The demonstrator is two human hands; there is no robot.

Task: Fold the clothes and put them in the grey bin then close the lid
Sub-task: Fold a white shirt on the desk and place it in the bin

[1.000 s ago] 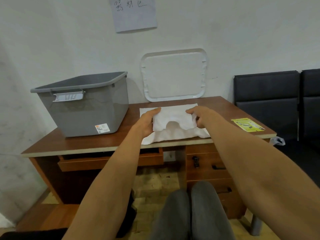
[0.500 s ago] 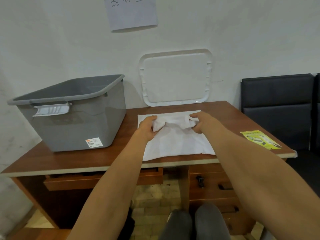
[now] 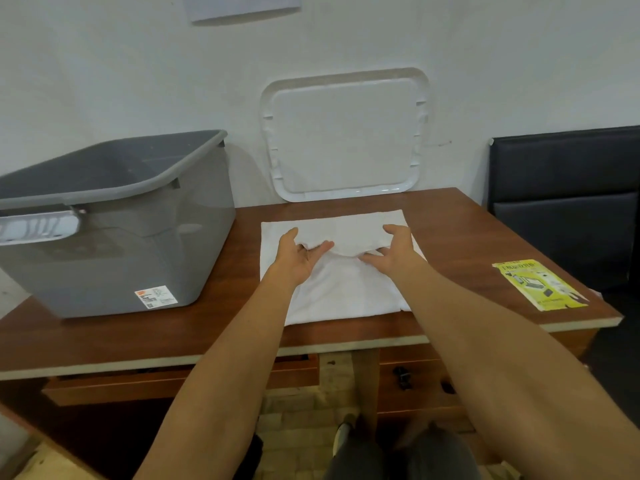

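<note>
Shifted since half a second ago: fold of the white garment (image 3: 346, 292) carried toward the top of the frame and laid flat, pinch of both hands loosened. Head view, centre: garment spread on the wooden desk (image 3: 173, 323), folded band across its upper part. Left hand (image 3: 298, 259) at the left end of that band, fingers spread and relaxed, thumb stretched along the fold edge, gripping nothing. Right hand (image 3: 391, 251) at the right end, fingers loosely arched, tips touching the cloth, likewise holding nothing. Left of the frame: grey bin (image 3: 138, 237) standing on the desk, open at the top, beside the garment without touching it, white handle (image 3: 38, 228) at the frame edge, small label (image 3: 156, 297) low on the front wall. Upper centre: white lid (image 3: 346, 140) propped upright against the wall (image 3: 104, 64), bottom edge just behind the garment. Right of the frame: yellow leaflet (image 3: 538, 284) flat near the desk corner, black chair (image 3: 568, 202) behind. Bottom: grey-clad knees (image 3: 398, 455) below the desk edge.
</note>
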